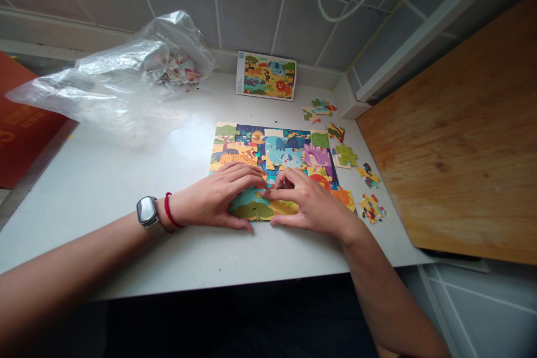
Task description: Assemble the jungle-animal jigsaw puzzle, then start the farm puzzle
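A partly filled animal jigsaw puzzle [277, 151] lies flat on the white table, with dark blue showing between its pieces. My left hand [224, 193] rests palm down over its left side, fingers stretched out and thumb at the near edge. From the right, my right hand [308, 198] presses on the lower middle with bent fingertips, its thumb apart at the near edge. Both hands' fingertips come close together there. Whether a piece sits under the right fingertips is hidden. A green and yellow strip of joined pieces [260, 210] shows between the hands.
Loose puzzle pieces [346, 155] lie along the right side. A picture card [267, 76] leans on the tiled wall. At the back left is a clear plastic bag [138, 67] with pieces inside, beside a red box [29, 123]. A wooden board [461, 140] stands at the right.
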Demonstrator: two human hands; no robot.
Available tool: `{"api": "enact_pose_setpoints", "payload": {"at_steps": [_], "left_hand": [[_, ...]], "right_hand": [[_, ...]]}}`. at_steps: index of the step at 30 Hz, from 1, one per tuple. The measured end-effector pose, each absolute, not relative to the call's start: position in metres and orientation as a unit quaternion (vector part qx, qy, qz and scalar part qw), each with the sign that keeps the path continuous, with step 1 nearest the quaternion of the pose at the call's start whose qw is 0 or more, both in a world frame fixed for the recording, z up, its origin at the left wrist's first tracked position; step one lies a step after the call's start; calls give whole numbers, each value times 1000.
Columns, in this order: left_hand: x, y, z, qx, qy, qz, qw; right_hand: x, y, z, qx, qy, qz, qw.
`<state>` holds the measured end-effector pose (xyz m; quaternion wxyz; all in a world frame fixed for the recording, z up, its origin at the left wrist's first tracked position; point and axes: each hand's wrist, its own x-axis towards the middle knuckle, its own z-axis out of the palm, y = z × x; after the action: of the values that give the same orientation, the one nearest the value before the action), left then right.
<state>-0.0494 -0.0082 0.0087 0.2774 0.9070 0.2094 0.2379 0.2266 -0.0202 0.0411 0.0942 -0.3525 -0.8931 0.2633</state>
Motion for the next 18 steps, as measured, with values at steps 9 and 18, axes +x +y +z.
{"api": "enact_pose_setpoints", "payload": {"at_steps": [9,18], "left_hand": [[-50,-8,7,909,208,234,275],[-51,-8,10,910,208,237,270]], "right_hand": [[225,-26,46,-335,-914,214,76],[245,-9,44,-421,-764,158,463]]}}
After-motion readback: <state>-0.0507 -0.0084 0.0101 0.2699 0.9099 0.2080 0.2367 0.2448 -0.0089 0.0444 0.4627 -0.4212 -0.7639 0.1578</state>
